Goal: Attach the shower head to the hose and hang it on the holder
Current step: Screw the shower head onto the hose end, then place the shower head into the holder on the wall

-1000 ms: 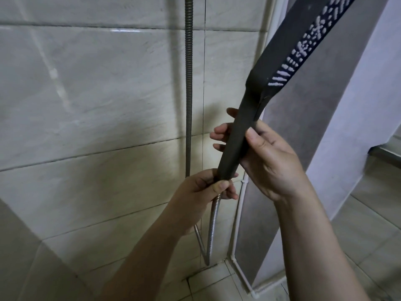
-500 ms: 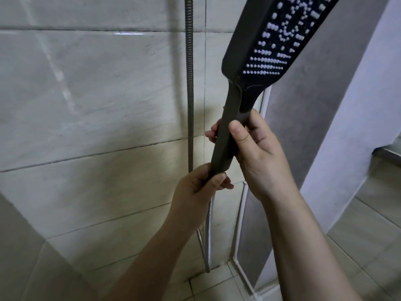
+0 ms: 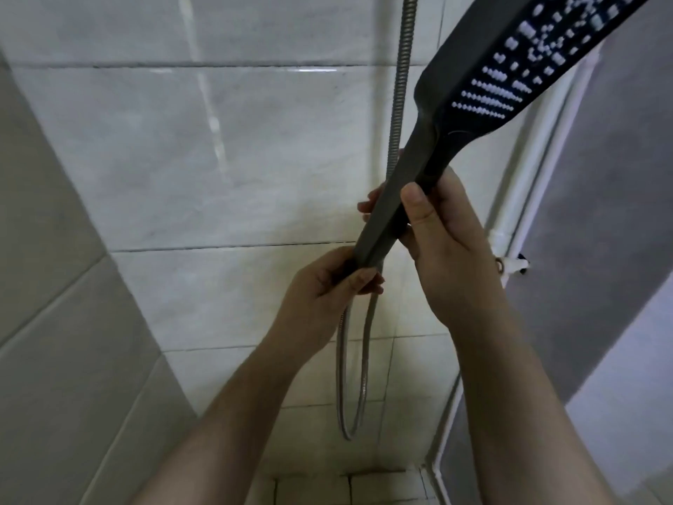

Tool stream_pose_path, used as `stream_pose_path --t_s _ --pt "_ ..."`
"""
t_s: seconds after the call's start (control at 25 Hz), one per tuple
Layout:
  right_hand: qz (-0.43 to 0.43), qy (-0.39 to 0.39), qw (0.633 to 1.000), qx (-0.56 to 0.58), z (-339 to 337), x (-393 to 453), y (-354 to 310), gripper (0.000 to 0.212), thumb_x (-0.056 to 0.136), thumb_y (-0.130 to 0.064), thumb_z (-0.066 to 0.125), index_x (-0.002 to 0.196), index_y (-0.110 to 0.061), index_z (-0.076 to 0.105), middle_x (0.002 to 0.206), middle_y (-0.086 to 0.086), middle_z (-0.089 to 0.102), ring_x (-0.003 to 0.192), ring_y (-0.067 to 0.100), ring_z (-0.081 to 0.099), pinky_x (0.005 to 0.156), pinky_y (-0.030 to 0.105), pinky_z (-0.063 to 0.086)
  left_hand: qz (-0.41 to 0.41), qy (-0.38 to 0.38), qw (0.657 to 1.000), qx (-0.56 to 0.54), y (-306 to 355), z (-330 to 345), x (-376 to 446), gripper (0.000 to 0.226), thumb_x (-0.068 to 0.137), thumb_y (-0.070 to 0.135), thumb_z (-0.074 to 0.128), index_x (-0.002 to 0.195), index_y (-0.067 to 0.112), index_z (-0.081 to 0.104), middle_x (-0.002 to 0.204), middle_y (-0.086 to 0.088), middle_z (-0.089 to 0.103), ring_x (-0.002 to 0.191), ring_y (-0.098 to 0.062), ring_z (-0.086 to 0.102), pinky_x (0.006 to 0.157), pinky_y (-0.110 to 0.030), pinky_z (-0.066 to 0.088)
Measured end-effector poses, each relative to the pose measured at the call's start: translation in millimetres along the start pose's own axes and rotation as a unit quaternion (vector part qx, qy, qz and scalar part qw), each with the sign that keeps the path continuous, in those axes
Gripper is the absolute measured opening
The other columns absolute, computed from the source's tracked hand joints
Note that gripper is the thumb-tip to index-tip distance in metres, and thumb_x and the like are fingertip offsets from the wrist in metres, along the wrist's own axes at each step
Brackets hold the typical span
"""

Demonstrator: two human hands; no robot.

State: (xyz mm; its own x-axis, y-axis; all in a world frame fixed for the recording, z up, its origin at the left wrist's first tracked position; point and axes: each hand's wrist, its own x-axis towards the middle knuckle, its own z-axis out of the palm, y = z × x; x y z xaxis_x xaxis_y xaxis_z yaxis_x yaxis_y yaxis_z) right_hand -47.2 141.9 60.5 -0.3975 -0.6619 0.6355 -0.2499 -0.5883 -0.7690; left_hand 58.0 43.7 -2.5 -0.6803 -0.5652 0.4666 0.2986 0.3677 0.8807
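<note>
The right hand (image 3: 448,246) wraps the dark handle of the shower head (image 3: 484,92), thumb laid along the near face. Just below it, the left hand (image 3: 327,286) closes around the handle's bottom end, where the metal hose (image 3: 364,359) drops from under its fingers into a loop and climbs the tiled wall (image 3: 182,158) behind both hands. Since a second ago the nozzle face has rolled edge-on, then open, then partly back (a twisting motion, by the look of it), while the left hand has kept its grip. I judge the thread is being tightened; the joint itself is hidden. No holder is in view.
</note>
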Motion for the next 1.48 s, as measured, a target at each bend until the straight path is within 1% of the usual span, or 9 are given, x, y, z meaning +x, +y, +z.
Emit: stream_pose_path --t_s 0.16,0.36,0.6,0.72,0.88,1.12,1.24,1.36,1.48 --pt "-0.007 -0.042 0.999 0.008 4.8 18.6 9.6 0.034 0.097 -0.023 0.040 0.130 -0.011 0.044 0.113 0.017 0.062 0.101 0.020 0.069 0.088 0.034 0.056 -0.005 0.053 0.998 0.036 5.7 -10.9 3.1 0.020 0.092 0.005 0.054 0.107 0.013 0.065 0.082 0.003 0.073 0.084 -0.013 0.072 0.081 -0.023 0.056" --pt "-0.031 -0.106 0.993 0.046 9.1 41.6 16.6 0.020 0.099 -0.023 0.041 0.117 -0.017 0.049 0.103 0.009 0.066 0.102 0.021 0.070 0.089 0.042 0.056 0.004 0.125 0.991 0.045 14.2 -15.8 6.3 0.020 0.090 0.006 0.055 0.107 0.005 0.064 0.082 0.000 0.069 0.081 -0.017 0.069 0.082 -0.030 0.057" --pt "-0.031 -0.170 0.976 0.132 41.9 70.8 14.4 0.015 0.097 -0.025 0.043 0.107 -0.018 0.052 0.094 0.004 0.068 0.098 0.020 0.071 0.090 0.045 0.055 0.027 0.222 0.967 0.124 38.3 -32.2 2.5 0.016 0.090 0.014 0.052 0.102 0.007 0.060 0.083 -0.006 0.060 0.069 -0.014 0.054 0.071 -0.025 0.048" --pt "-0.042 -0.207 0.967 0.145 66.8 89.8 5.0 0.013 0.095 -0.037 0.045 0.102 -0.029 0.051 0.092 0.001 0.069 0.095 0.021 0.071 0.090 0.048 0.055 0.051 0.301 0.933 0.190 56.6 -46.4 -3.5 0.016 0.091 0.018 0.051 0.092 0.004 0.059 0.075 -0.011 0.051 0.066 -0.017 0.046 0.065 -0.029 0.040" --pt "-0.078 -0.235 0.959 0.135 104.3 111.8 -20.7 0.037 0.085 -0.058 0.045 0.099 -0.024 0.048 0.094 0.014 0.066 0.094 0.034 0.068 0.084 0.057 0.052 0.088 0.385 0.886 0.243 92.1 -67.0 -12.1 0.014 0.090 0.022 0.053 0.087 0.010 0.061 0.072 -0.008 0.049 0.064 -0.018 0.042 0.060 -0.030 0.035" --pt "-0.114 -0.287 0.937 0.160 160.6 141.3 -57.4 0.029 0.089 -0.048 0.050 0.103 -0.022 0.049 0.090 -0.012 0.062 0.092 0.012 0.066 0.086 0.048 0.056 0.120 0.458 0.830 0.295 143.5 -108.8 -20.5 0.015 0.089 0.024 0.056 0.084 0.012 0.064 0.070 -0.012 0.047 0.062 -0.021 0.040 0.060 -0.035 0.033" --pt "-0.134 -0.329 0.925 0.138 192.5 160.8 -77.9 0.034 0.090 -0.041 0.059 0.114 -0.020 0.048 0.100 -0.009 0.064 0.095 0.012 0.067 0.080 0.037 0.059 0.141 0.491 0.807 0.297 168.0 -141.4 -20.9 0.014 0.088 0.026 0.058 0.081 0.017 0.066 0.068 -0.009 0.047 0.057 -0.014 0.039 0.055 -0.030 0.031" --pt "-0.162 -0.308 0.932 0.098 222.9 185.5 -96.7 0.037 0.090 -0.045 0.057 0.113 -0.018 0.047 0.092 -0.007 0.064 0.077 0.009 0.065 0.058 0.021 0.048 0.154 0.489 0.792 0.331 193.2 -174.0 -13.0 0.019 0.089 0.027 0.059 0.078 0.013 0.065 0.064 -0.008 0.044 0.056 -0.015 0.037 0.055 -0.032 0.029" --pt "-0.170 -0.315 0.926 0.119 258.3 212.9 -112.4 0.041 0.087 -0.047 0.055 0.109 -0.014 0.049 0.086 0.005 0.068 0.061 0.018 0.066 0.055 0.032 0.046 0.178 0.497 0.764 0.371 219.7 -209.8 0.4 0.021 0.087 0.031 0.059 0.081 0.012 0.065 0.068 -0.012 0.049 0.059 -0.020 0.040 0.058 -0.037 0.032"
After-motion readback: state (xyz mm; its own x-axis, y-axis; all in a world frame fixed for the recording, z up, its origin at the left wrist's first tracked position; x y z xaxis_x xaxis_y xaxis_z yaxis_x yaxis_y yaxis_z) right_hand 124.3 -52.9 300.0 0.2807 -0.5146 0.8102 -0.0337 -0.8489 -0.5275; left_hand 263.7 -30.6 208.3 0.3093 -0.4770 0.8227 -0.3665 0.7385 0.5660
